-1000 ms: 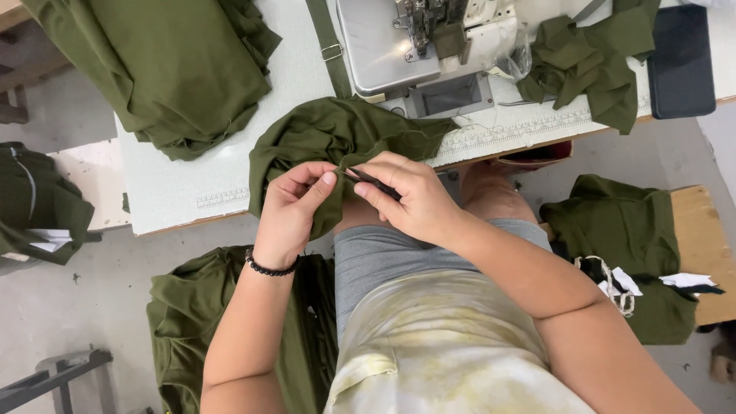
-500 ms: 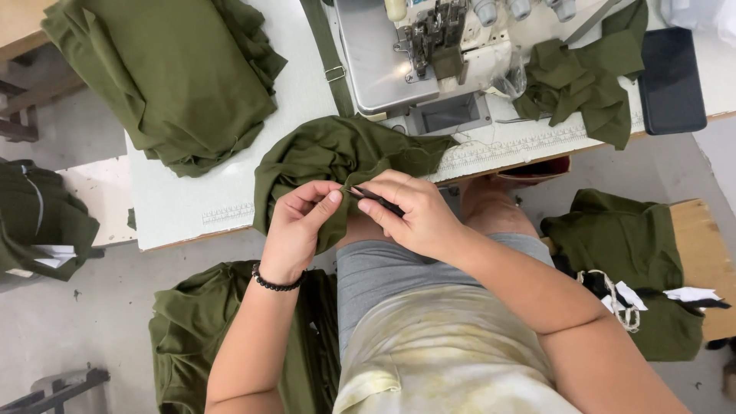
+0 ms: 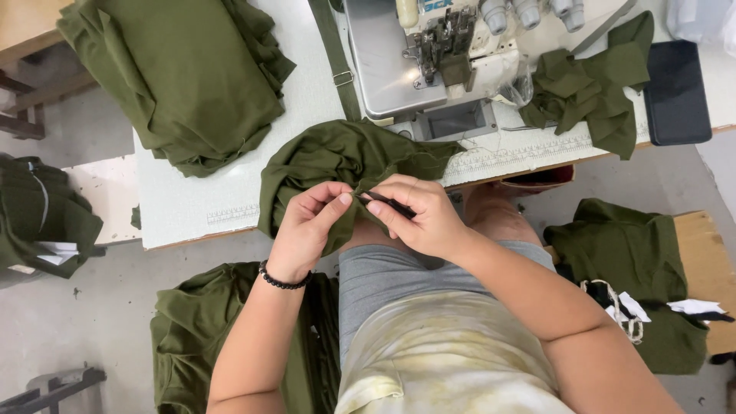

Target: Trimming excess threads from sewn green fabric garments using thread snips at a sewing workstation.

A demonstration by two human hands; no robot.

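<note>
The olive-green garment (image 3: 337,165) lies bunched at the near edge of the desk (image 3: 192,207), directly in front of the sewing machine (image 3: 429,61), with its lower part hanging off the edge toward the lap. The left hand (image 3: 307,230) has its grip closed, thumb and forefinger pinching a fold of the cloth just below the desk edge. The right hand (image 3: 422,215) is clamped on a small dark pointed tool (image 3: 383,201), apparently thread snips or tweezers, whose tip meets the cloth just beside the left fingertips (image 3: 343,201). Risks, as judged from this position: the tool point works touching the left fingertips, so a slip could nick the finger or cut through the cloth instead of a loose thread. The garment is held by only a small pinch and much of it overhangs the edge; if that pinch relaxes, its weight could drag it down onto the pile of green cloth (image 3: 199,337) on the floor. The hanging folds hide the work area from below, so a second layer could be caught unseen. A stack of folded green pieces (image 3: 184,77) at the far left corner of the desk and a dark phone (image 3: 675,92) near the right edge are well apart from the hands.
</note>
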